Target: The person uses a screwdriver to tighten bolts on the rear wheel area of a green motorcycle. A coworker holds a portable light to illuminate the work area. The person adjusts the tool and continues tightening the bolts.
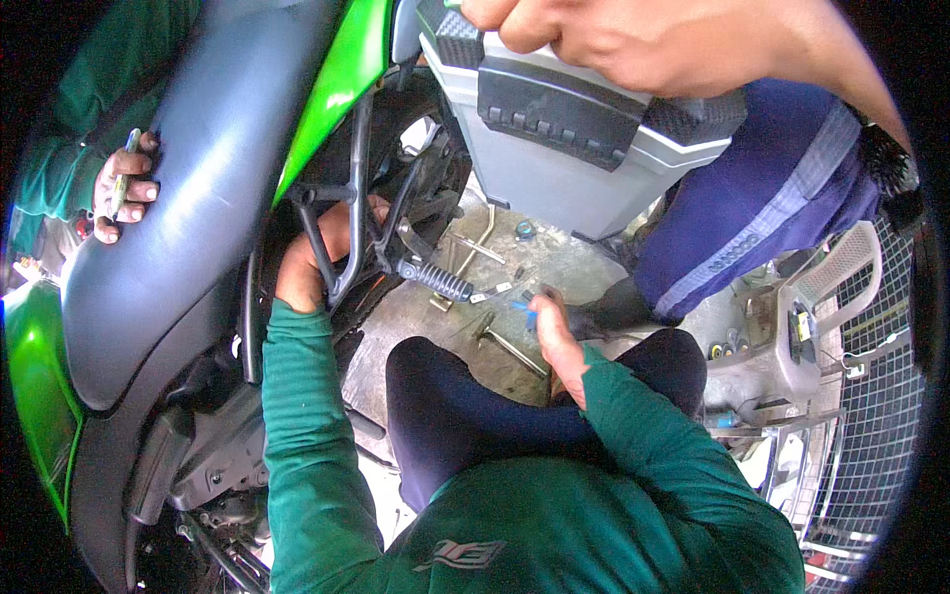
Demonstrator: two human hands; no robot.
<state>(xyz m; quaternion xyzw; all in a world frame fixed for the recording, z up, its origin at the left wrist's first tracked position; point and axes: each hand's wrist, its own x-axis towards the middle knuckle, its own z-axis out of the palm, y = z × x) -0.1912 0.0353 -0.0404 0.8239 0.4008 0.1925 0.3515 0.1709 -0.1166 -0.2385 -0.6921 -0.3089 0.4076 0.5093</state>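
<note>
My left hand [336, 238] reaches in between the black frame tubes [358, 188] under the motorcycle's tail; the tubes cover most of its fingers, so its grip cannot be made out. To the right, above the concrete floor, my right hand [556, 325] is closed on a small blue thing [530, 315] whose kind is unclear. Thin wiring with white tags [482, 296] lies just left of that hand. Between my two hands a ribbed black footpeg [440, 280] sticks out from the frame. The long black seat [188, 198] and green panel [336, 84] are above my left arm.
Another person's hand [124, 188] rests on the seat with a pen. Above a grey case [564, 163] with black corners extends another arm [683, 45]; blue trousers [752, 213] are beside it. A plastic chair [841, 267] and wire mesh [871, 416] stand right. Metal stands [510, 346] are on the floor.
</note>
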